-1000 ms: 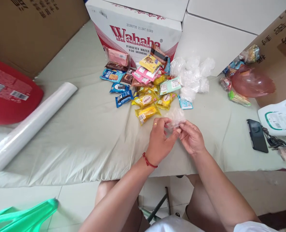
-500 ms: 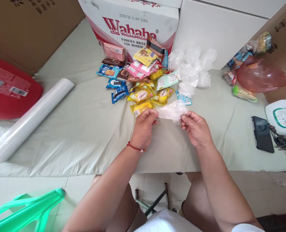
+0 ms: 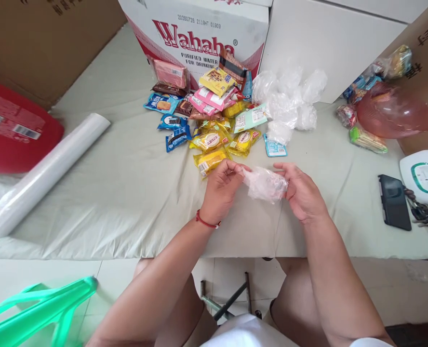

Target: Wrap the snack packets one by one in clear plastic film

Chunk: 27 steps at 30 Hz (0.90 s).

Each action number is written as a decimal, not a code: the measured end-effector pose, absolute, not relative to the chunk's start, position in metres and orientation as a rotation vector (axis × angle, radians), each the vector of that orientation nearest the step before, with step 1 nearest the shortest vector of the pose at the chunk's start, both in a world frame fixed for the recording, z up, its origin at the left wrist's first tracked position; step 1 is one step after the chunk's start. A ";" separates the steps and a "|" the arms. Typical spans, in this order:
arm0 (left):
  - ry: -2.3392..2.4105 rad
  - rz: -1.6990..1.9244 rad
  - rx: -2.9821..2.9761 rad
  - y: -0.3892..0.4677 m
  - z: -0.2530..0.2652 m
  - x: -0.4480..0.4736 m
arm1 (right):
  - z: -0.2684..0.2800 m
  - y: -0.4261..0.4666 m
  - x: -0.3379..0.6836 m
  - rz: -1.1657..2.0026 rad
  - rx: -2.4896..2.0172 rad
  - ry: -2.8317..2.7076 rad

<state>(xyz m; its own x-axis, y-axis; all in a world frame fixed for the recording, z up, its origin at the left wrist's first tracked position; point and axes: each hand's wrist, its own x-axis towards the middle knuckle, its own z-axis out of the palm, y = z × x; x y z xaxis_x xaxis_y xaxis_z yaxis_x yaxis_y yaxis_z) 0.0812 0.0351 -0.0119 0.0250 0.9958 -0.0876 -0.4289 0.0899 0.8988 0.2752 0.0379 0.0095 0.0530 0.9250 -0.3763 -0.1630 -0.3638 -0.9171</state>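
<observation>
A thin clear plastic bag (image 3: 265,183) hangs crumpled between both of my hands, just above the cloth-covered table (image 3: 134,193). My left hand (image 3: 221,188), with a red string at its wrist, pinches the bag's left edge. My right hand (image 3: 302,191) grips its right edge. Right behind my hands lies a heap of small snack packets (image 3: 210,113) in yellow, pink, blue and brown. Beside that heap sits a pile of crumpled clear bags (image 3: 288,101).
A roll of clear film (image 3: 44,173) lies at the left, next to a red box (image 3: 11,130). A Wahaha carton (image 3: 199,33) and white boxes stand behind. At the right are a pink bag (image 3: 393,112), a black phone (image 3: 394,201) and a white jug (image 3: 425,174). A green stool (image 3: 36,313) is at the lower left.
My hands first spread the clear bag out flat between them, then drew it back toward me, where it now bunches up between them.
</observation>
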 end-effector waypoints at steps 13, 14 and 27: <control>1.080 1.526 0.465 0.046 -0.021 0.081 | 0.003 0.018 0.256 0.835 -1.429 -1.349; 1.145 1.561 0.529 0.044 -0.023 0.084 | 0.003 0.014 0.250 0.755 -1.376 -1.442; 1.217 1.337 0.709 0.048 -0.009 0.065 | 0.003 0.029 0.260 1.430 -1.383 -0.972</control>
